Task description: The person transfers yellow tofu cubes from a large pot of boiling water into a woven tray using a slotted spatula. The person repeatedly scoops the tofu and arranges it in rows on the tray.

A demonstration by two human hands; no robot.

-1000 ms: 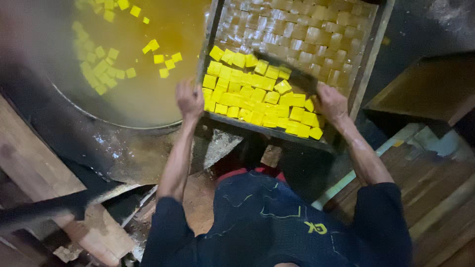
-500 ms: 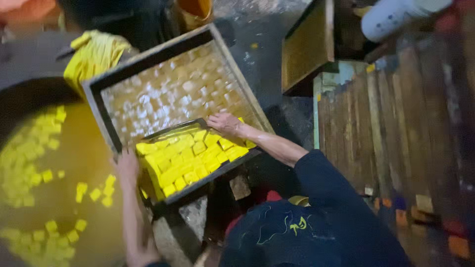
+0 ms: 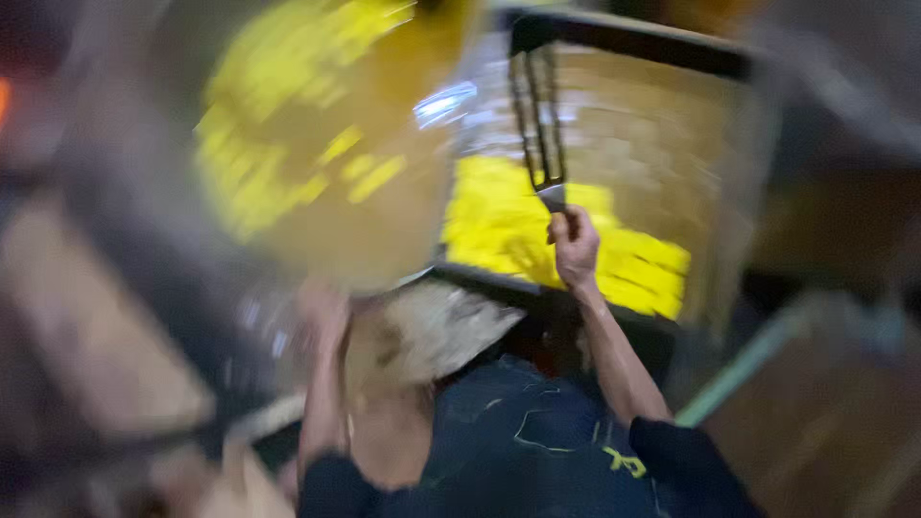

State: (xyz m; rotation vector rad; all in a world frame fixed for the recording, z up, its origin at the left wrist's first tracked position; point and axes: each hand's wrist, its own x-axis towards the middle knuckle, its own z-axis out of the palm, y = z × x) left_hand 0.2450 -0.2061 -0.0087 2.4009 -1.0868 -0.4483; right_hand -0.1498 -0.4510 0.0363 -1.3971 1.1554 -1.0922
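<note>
Right hand now on a slotted tool over the tray; view heavily blurred.

Large round vat (image 3: 326, 163) of amber liquid, far left, carries floating yellow cubes (image 3: 288, 144). Rectangular tray (image 3: 739, 192), far right, holds yellow cubes (image 3: 576, 240) at its near end, paler ones beyond. The right hand (image 3: 574, 247), half a second ago flat on the cubes, has its grip closed round the handle of a dark slotted tool (image 3: 539, 115) standing up over the tray: work appears to shift from hand to implement. The left hand (image 3: 324, 307) sits near the vat's near rim; its grip cannot be told through blur.
</note>
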